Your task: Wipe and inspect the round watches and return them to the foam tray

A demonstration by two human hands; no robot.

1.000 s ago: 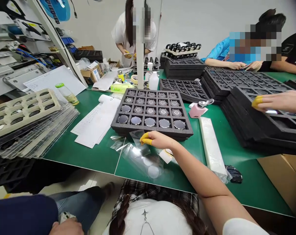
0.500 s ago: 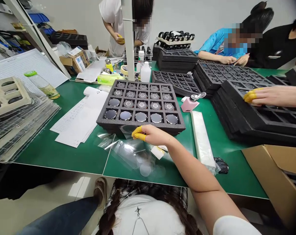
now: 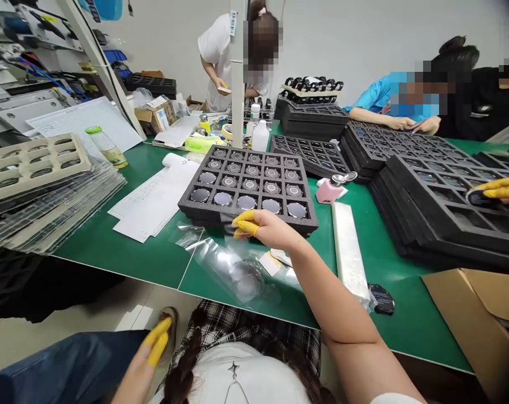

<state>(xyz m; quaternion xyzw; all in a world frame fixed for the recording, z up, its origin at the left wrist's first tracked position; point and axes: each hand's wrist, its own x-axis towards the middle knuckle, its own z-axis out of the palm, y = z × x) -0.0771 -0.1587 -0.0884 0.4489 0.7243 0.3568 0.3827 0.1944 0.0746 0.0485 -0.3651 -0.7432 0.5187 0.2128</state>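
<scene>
My right hand (image 3: 267, 229), with yellow finger cots, is closed in a pinch at the front edge of a black foam tray (image 3: 248, 217). A thin, see-through piece of film (image 3: 228, 220) hangs from its fingertips. The tray holds round watch faces in its cells. The front row, such as this watch (image 3: 246, 202), shows dark glossy glass, while most behind show their backs. Low at the left, off the table, my left hand (image 3: 147, 356) has its yellow-tipped fingers stretched out, with nothing seen in them. Clear plastic film and round discs (image 3: 248, 280) lie below my right hand.
Papers (image 3: 153, 196) and stacked plastic trays (image 3: 61, 196) lie left. A pink pump bottle (image 3: 328, 192), a long white packet (image 3: 349, 247) and a cardboard box (image 3: 468, 314) stand right. A co-worker's hand (image 3: 504, 189) holds a watch over more foam trays (image 3: 456, 238).
My left hand has come into view at the bottom left. My right hand stays by the tray's front edge with the film. The view has shifted, and the co-worker's hand has moved right.
</scene>
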